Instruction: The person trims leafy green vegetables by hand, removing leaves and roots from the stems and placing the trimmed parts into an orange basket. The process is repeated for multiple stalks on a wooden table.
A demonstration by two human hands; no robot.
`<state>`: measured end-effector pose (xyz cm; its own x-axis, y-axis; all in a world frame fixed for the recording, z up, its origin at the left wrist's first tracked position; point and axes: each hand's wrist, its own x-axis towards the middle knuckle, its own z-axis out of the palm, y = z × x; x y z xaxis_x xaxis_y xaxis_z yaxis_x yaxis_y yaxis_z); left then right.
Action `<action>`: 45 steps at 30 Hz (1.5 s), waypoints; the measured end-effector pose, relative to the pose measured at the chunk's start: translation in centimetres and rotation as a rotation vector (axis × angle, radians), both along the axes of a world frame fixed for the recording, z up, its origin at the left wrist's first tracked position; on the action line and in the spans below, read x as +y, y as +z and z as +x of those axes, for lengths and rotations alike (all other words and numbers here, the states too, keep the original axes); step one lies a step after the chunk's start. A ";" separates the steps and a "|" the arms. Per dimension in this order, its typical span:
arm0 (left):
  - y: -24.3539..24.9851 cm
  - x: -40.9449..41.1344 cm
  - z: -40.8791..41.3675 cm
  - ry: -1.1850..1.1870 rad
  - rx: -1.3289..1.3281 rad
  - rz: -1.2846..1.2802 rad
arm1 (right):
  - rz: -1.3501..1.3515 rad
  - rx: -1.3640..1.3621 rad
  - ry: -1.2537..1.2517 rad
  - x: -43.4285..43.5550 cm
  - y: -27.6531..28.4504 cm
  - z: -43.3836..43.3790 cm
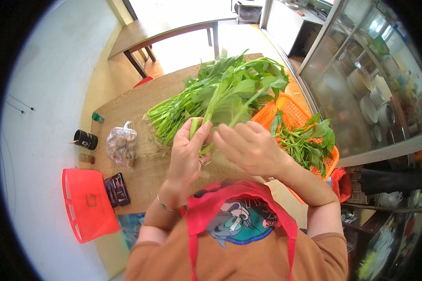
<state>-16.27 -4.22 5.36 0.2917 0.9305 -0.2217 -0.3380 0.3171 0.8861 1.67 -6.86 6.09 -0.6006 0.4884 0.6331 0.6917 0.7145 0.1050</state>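
Note:
My left hand [190, 149] is closed around thick green stems [211, 110] of a leafy vegetable, held upright over the wooden table [147, 186]. Close beside it, my right hand [248, 147] is blurred, its fingers curled around a pale green stalk [241, 112] that slants up to the right. Behind both hands lies a large heap of long-stemmed leafy greens [176, 112], stem ends to the left and leaves to the right. By my right forearm, an orange plastic basket [286, 103] holds loose leaves and cut stems [302, 140].
At the table's left are a knotted clear plastic bag of bulbs [121, 145], a black cup [86, 139], a green-capped container [97, 117] and a phone [121, 189]. A red bag [88, 203] stands beside them. Glass sliding doors [337, 116] with stacked dishes border the right.

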 end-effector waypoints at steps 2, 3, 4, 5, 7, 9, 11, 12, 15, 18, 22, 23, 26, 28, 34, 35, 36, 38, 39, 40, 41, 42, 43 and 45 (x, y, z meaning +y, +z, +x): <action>0.4 0.0 0.7 0.033 0.013 -0.017 | -0.100 -0.103 -0.035 -0.4 -0.3 -0.2; 0.0 -0.1 0.8 0.029 0.004 -0.019 | -0.144 -0.111 -0.037 -0.5 -0.2 0.0; -0.3 -0.1 0.9 0.025 -0.004 -0.021 | -0.188 -0.118 -0.038 -0.5 -0.2 0.2; -0.5 -0.3 1.1 0.014 -0.016 -0.001 | -0.215 0.037 -0.021 -0.3 -0.5 0.5; -1.0 -0.8 1.5 -0.023 -0.037 0.036 | -0.270 0.352 -0.003 -0.1 -2.3 1.4; -1.2 -1.0 1.5 0.034 -0.012 0.066 | -0.403 0.757 -0.192 -0.2 -4.1 5.2; -2.1 -0.9 1.0 0.026 0.008 0.115 | -0.370 0.724 -0.460 -0.3 -4.8 8.8; -1.9 -1.1 1.1 0.010 0.044 0.117 | -0.345 0.508 -0.543 -0.2 -6.6 10.2; -3.0 -1.5 1.3 -0.001 0.231 0.211 | -0.231 0.140 -0.628 0.4 -10.1 11.3; -4.2 -1.8 1.9 -0.044 0.209 0.240 | -0.026 0.211 -0.379 0.2 -5.1 6.1; -5.1 -1.8 2.4 -0.080 0.207 0.237 | 0.067 -0.012 -0.135 1.8 -3.3 3.4; -5.5 -1.8 2.1 -0.089 0.212 0.221 | 0.059 -0.004 -0.123 2.2 -3.4 3.0; -4.8 -2.1 1.9 -0.119 0.135 0.161 | 0.013 0.010 -0.131 2.5 -4.5 2.4; -5.1 -2.1 1.9 -0.070 0.131 0.183 | -0.042 0.059 -0.173 2.0 -4.9 1.6; -6.0 -2.0 1.9 -0.058 0.239 0.266 | -0.306 0.433 -0.239 1.0 -5.8 -0.5; -6.4 -2.0 2.0 -0.021 0.299 0.358 | -0.379 0.561 -0.205 1.1 -5.9 -0.5; -6.9 -2.0 2.2 0.014 0.358 0.447 | -0.576 0.792 -0.153 1.1 -6.1 0.0; -7.7 -1.9 2.0 0.053 0.383 0.514 | -0.973 1.259 -0.051 1.0 -6.5 2.9; -8.2 -1.8 1.5 0.045 0.358 0.486 | -0.906 1.263 -0.021 1.4 -7.8 5.4; -8.7 -2.0 1.0 0.031 0.326 0.437 | -0.937 1.053 -0.313 1.5 -6.7 7.1; -8.5 -1.8 0.3 0.024 0.524 0.637 | -0.602 0.732 -0.443 2.0 -10.0 10.0; -6.6 -2.0 0.0 -0.075 0.435 0.470 | -0.389 0.405 -0.751 1.5 -13.3 12.4; -7.0 -2.1 -1.1 -0.071 0.444 0.521 | -0.233 0.341 -0.792 1.2 -12.0 12.4; -7.5 -2.3 -2.4 -0.064 0.460 0.604 | -0.044 0.414 -0.766 1.0 -8.7 12.5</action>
